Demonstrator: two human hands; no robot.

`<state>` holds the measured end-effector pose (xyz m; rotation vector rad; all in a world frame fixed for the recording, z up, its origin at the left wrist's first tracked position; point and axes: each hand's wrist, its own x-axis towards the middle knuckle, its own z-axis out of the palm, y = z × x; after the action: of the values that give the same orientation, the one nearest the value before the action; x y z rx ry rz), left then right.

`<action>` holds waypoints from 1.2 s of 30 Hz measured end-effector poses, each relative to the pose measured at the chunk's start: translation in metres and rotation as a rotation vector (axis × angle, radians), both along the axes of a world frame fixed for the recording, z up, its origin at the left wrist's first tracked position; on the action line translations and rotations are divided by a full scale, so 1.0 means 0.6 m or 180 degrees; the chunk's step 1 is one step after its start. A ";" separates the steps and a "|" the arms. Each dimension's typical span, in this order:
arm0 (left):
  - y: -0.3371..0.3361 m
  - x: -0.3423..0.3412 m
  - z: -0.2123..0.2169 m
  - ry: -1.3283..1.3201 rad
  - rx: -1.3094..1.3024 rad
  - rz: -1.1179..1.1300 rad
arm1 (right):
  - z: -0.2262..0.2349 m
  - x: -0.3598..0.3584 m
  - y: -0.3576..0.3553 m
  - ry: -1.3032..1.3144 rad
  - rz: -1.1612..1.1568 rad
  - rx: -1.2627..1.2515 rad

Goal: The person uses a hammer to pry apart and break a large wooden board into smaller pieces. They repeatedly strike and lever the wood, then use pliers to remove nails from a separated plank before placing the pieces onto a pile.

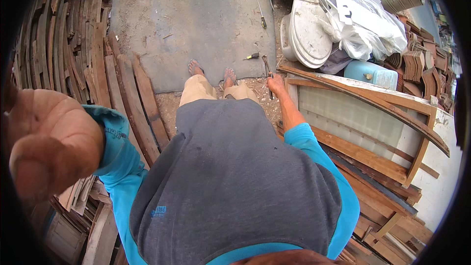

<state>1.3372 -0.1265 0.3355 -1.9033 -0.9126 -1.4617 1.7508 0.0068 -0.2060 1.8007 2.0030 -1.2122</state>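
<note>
My left hand [54,140] is raised close to the camera at the left. Its palm and thumb show, the thumb apart from the palm, with nothing seen in it; the other fingers run into the dark rim. Lower down, ahead and to the right, my right hand [276,86] is closed around a slim dark metal tool that looks like pincers [267,65], its head pointing away from me. On the grey mat [196,24] just beyond lies a short screwdriver [252,56] with a black and yellow handle. A long-shanked screwdriver [263,22] lies farther off.
Stacked old planks [68,44] line the left side. At the right are a wooden frame with a pale panel [353,108], a curved wooden strip [387,103], a white toilet [309,34], a light-blue jerrycan [370,74], plastic bags [368,24] and roof tiles [417,66]. My feet [229,75] are on the mat.
</note>
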 end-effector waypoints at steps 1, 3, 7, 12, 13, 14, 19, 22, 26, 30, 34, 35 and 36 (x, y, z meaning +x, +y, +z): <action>0.026 -0.037 -0.045 -0.0491 -0.0284 0.0290 | -0.037 0.031 -0.018 -0.0134 -0.0312 0.0159; 0.064 -0.106 -0.182 -0.1419 -0.1229 0.0779 | -0.083 0.060 -0.033 -0.0280 -0.0849 0.0408; 0.031 -0.165 -0.560 -0.1483 -0.4872 0.1765 | 0.022 0.012 -0.066 -0.0337 -0.1283 -0.0093; -0.211 -0.070 -0.870 -0.2994 -0.6887 0.1062 | 0.037 -0.017 -0.055 -0.0698 -0.0755 0.0211; -0.307 -0.072 -0.916 -0.2988 -0.6280 0.1448 | 0.059 -0.026 -0.077 -0.0707 -0.0860 0.0027; -0.354 -0.065 -0.922 -0.3158 -0.6683 0.1837 | 0.065 -0.039 -0.063 -0.0692 -0.0909 -0.0044; -0.449 -0.111 -0.897 -0.2904 -0.7390 0.2099 | 0.101 -0.091 0.013 -0.0581 -0.1198 -0.0299; -0.384 -0.109 -0.894 -0.3057 -0.6747 0.2292 | 0.085 -0.082 0.042 -0.0606 -0.1129 -0.0509; -0.181 -0.073 -0.835 -0.5582 -0.5530 0.1329 | 0.093 -0.094 0.052 -0.0914 -0.1160 -0.0339; -0.086 -0.144 -0.766 -0.4318 -0.5635 0.1296 | 0.039 -0.088 -0.026 -0.0105 -0.1592 -0.0934; -0.115 -0.209 -0.725 -0.4498 -0.5418 0.1154 | 0.036 -0.177 -0.054 -0.0544 -0.1157 -0.1235; -0.140 -0.222 -0.713 -0.4372 -0.5483 0.1368 | 0.034 -0.202 -0.049 -0.0467 -0.0701 -0.1009; -0.165 -0.231 -0.709 -0.4248 -0.5591 0.1525 | 0.029 -0.216 -0.041 -0.0438 -0.0449 -0.0852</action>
<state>1.1987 -0.2257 -0.0901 -0.6716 -3.7570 -1.4681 1.6210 -0.0177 -0.1887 1.8580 1.5798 -1.2862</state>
